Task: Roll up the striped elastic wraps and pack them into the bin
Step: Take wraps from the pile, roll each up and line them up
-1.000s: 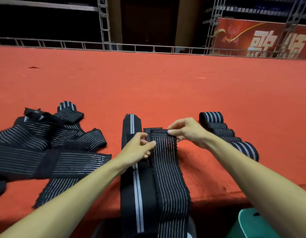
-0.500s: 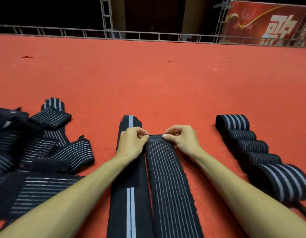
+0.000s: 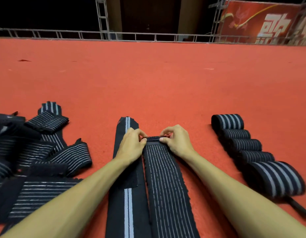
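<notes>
Red carpet (image 3: pixel 148 83); both hands' fingers pinch ribbed wrap (image 3: pixel 166 177) folded end.

Two bare forearms reach forward over a red carpet (image 3: pixel 148 83). The left hand (image 3: pixel 131 146) and right hand (image 3: pixel 177 143) pinch the far end of a thin-striped wrap (image 3: pixel 166 177), whose tip is folded over into a small first turn under the fingertips. The rest of it lies flat, running back toward the viewer. Just beside it on the left lies a second wrap (image 3: pixel 127 203), flat, with a broad pale stripe — the left hand rests across it. Farther left sits a loose pile (image 3: pixel 37 160) of unrolled wraps. To the right, well apart, five rolls (image 3: pixel 246 146) lie in a row. Beyond the carpet stand a metal railing (image 3: pixel 131 35) and a red banner (image 3: pixel 268 23).
</notes>
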A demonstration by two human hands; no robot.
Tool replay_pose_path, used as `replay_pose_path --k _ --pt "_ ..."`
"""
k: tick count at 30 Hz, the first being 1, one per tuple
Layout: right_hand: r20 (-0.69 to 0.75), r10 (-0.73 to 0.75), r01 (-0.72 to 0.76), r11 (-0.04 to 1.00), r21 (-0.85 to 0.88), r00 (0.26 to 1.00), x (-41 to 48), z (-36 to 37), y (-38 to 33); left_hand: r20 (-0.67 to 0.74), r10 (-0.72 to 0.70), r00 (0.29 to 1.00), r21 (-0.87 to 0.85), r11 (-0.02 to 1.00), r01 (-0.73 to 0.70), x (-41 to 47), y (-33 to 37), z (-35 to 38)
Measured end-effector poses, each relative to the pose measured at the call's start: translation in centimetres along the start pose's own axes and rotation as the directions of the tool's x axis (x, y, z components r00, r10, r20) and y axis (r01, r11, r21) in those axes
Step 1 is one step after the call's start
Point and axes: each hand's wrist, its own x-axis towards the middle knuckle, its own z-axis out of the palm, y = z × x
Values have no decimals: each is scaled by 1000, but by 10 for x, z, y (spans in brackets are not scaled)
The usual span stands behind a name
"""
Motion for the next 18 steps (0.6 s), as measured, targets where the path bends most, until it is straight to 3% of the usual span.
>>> replay_pose_path --k 7,12,15,18 --pt "-48 -235 235 972 -5 971 -31 -59 -44 146 156 977 -321 942 -102 -40 39 -47" --pt "-17 -291 292 954 65 956 -61 -108 -82 80 331 940 -295 909 -295 -74 71 -85" --pt "62 -244 216 931 295 968 -84 -133 -100 110 276 955 -414 886 -208 -96 89 -108" --pt "188 -245 128 866 484 951 -108 -157 -121 263 222 939 -631 776 -7 -117 105 -136"
